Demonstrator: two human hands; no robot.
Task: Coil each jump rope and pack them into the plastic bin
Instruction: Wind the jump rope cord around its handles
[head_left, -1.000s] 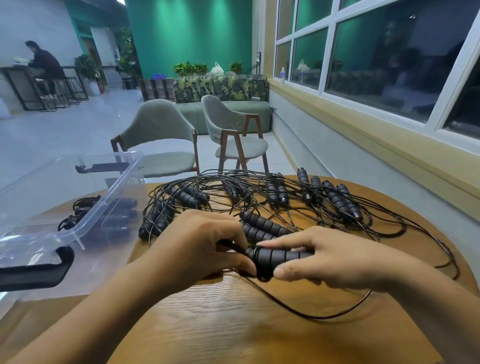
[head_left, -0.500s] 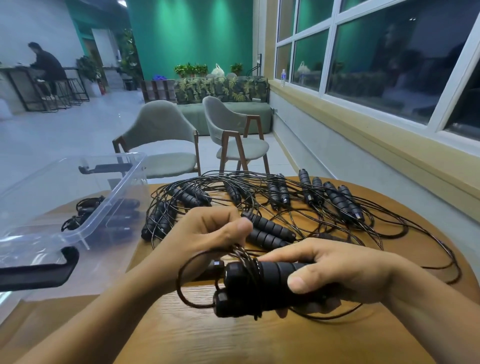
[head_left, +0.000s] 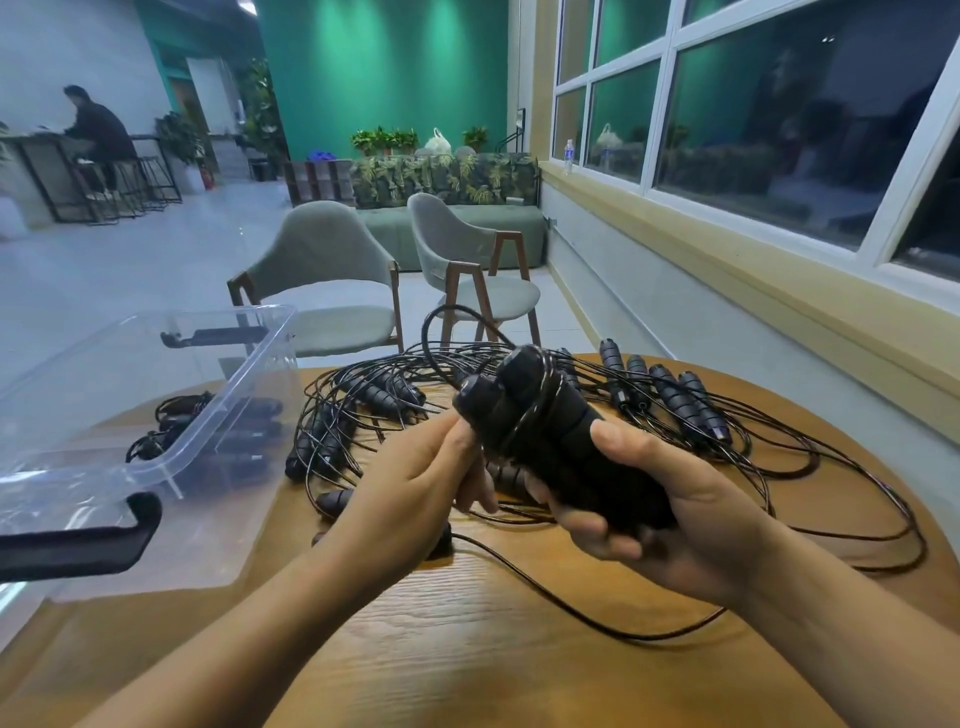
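Observation:
My right hand (head_left: 670, 509) grips a pair of black jump rope handles (head_left: 550, 431) held together, lifted above the round wooden table (head_left: 467, 649). Thin black cord is wound a few turns around the handles' upper part. My left hand (head_left: 415, 488) pinches that cord just left of the handles, and a loose loop of cord (head_left: 441, 322) arcs up behind them. Several more black jump ropes (head_left: 670, 400) lie tangled across the table's far half. The clear plastic bin (head_left: 156, 395) stands at the left with coiled ropes (head_left: 171, 426) inside.
The bin has black latch handles (head_left: 78, 545) at its near and far ends. Two grey chairs (head_left: 332, 291) stand beyond the table. A window wall runs along the right. A person sits at a counter far back left.
Both hands have lifted the paired handles off the table and tilted them upward. More cord is wound around them, and the loose loop now stands higher behind.

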